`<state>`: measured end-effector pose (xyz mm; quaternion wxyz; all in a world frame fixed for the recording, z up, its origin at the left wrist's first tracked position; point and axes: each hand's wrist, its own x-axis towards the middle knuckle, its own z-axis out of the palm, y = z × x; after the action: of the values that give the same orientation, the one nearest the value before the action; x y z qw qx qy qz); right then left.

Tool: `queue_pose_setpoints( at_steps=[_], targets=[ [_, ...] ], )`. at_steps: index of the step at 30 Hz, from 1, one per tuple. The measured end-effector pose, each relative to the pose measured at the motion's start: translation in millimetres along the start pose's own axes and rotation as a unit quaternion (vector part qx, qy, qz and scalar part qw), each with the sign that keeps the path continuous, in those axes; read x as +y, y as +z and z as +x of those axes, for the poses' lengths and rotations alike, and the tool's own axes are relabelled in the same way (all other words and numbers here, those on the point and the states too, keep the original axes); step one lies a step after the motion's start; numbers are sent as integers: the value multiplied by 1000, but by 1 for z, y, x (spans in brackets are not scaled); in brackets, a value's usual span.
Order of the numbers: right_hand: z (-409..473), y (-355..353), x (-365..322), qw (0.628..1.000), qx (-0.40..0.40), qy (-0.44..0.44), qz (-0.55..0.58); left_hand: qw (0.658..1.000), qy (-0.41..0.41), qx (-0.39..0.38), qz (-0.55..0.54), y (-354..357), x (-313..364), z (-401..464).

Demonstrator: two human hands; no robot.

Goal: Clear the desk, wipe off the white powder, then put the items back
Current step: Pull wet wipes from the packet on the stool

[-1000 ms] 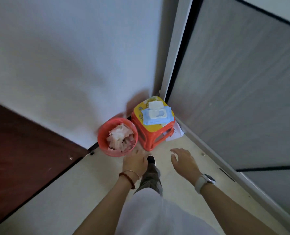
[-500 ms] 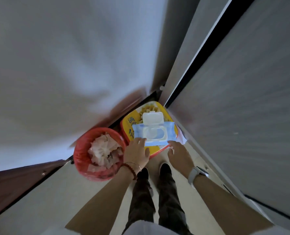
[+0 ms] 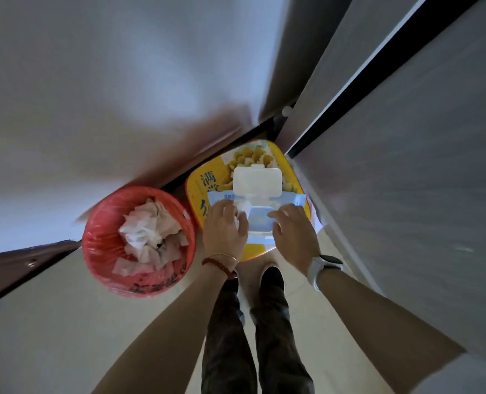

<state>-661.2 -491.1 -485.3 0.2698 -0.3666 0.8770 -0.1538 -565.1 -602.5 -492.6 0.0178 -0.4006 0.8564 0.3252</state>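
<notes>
The step in hand appeared to be fetching a wet wipe for the powder; the table itself was out of view, so how much clearing was done could not be judged.

The pale walls [image 3: 122,81] and a grey door panel [image 3: 421,166] closed in a narrow corner of floor [image 3: 51,322]. Against the wall stood a red waste bin [image 3: 99,251], heaped with crumpled white wipes [image 3: 147,231] (already quite full). Just beside it stood a yellow-topped stool [image 3: 204,183], and on that lay the blue wipes pack [image 3: 260,221] with its white flip lid [image 3: 257,180] standing open.

The left hand [image 3: 226,228] had its fingers curled at the pack's opening, seemingly pinching a white wipe [image 3: 243,209]. The right hand [image 3: 293,237] rested on the pack's right side with fingers bent over it, apparently holding it down; whether it truly gripped the pack could not be told.

The next move would call for a steady pull upward with the left hand while the right kept the pack from lifting, taking one sheet and not a string of them. Nothing stood between the hands and the pack; the tight corner and the bin close at the left left little room for the elbow.
</notes>
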Motion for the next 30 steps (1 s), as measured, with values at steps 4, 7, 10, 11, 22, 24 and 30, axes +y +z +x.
queue_pose_setpoints(
  at_steps=[4, 7, 10, 11, 22, 24, 30],
  targets=[
    [17, 7, -6, 990, 3, -76, -122, 995, -74, -5, -70, -3, -16, -2],
    [23, 14, -7, 975, -18, -97, -200, 992, -92, -16, -90, -3, -17, -2],
    [25, 19, -4, 958, -19, -114, -262, 987, -114, -26, -112, -1, -19, -1],
    [25, 20, -3, 953, -16, -126, -276, 986, -115, -30, -118, 0, -20, -1],
    [37, 22, -6, 914, 42, -262, -307, 984, -119, -30, -126, 0, -22, 3],
    [38, 23, -6, 916, 58, -260, -301, 985, -118, -31, -122, 0, -22, 4],
    [39, 24, -2, 925, 74, -250, -278, 984, -125, -36, -121, 0, -22, 3]
  ],
)
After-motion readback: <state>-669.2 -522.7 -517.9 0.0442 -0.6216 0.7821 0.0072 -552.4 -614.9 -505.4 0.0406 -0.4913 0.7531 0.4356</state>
